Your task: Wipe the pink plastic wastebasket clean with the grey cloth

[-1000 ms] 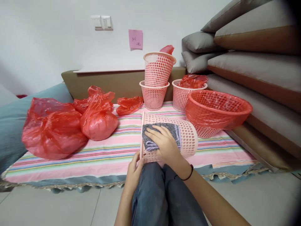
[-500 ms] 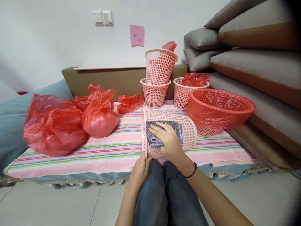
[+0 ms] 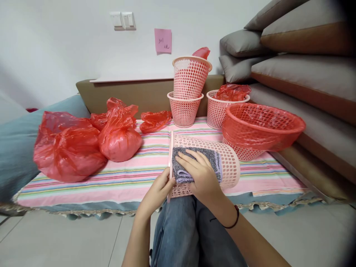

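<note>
A pink perforated plastic basket [image 3: 228, 161] lies on its side across my knees, its open rim facing left. My right hand [image 3: 201, 174] presses a folded grey cloth [image 3: 213, 157] flat against the basket's wall, fingers closed on the cloth. My left hand [image 3: 157, 191] grips the basket's rim at its lower left edge, thumb over the lip.
A striped cloth [image 3: 133, 174] covers the low bed. On it sit tied red plastic bags [image 3: 119, 135], stacked pink baskets [image 3: 187, 92], another pink basket holding a red bag [image 3: 219, 111] and a large basket lined with red plastic [image 3: 261, 124]. Grey cushions [image 3: 300, 74] are piled at right.
My left hand has risen from under the rim to grip it with the thumb. The basket and my right hand have shifted slightly down and right on my knees.
</note>
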### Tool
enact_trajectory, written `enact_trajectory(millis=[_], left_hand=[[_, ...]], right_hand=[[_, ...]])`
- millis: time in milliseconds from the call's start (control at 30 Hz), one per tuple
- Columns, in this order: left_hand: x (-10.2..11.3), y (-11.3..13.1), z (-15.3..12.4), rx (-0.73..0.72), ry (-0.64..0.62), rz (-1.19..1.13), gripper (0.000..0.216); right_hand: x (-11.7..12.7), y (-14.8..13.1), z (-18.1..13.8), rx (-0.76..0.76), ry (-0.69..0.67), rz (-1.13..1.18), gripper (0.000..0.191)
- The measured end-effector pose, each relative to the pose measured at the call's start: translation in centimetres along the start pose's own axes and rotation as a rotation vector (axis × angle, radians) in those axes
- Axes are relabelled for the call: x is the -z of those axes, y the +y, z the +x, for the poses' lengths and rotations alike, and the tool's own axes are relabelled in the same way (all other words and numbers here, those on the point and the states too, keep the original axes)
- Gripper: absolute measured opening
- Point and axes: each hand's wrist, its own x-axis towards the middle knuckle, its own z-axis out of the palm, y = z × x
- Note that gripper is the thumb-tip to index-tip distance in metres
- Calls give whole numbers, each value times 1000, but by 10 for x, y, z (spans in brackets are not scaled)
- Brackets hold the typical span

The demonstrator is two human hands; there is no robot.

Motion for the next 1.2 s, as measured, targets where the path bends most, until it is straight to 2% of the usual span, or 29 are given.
enact_trajectory(millis=[200,333,467,667,800,1000,1200], left_hand=[[-12,-43,-21,43,166,-95,38],[-27,-74,-34,73,185,-58,47],[-36,-85,-30,25,246,-60,53],[-30,-75,-18,39,289,-71,55],[-27,-57,-14,18,308,-82,53],[-25,-30,-8,32,330,-55,48],[-24,-27,-5,8,308,-92,48]], right_hand=[[-5,11,17,-29,-12,15,69],[-9,16,30,-56,-2,35,73],[-13,16,34,-54,-17,31,74],[-15,9,17,4,-61,1,68],[-15,4,6,43,-47,-29,63],[-13,-1,-2,62,-33,-53,67],[-10,1,2,43,-44,-19,67]])
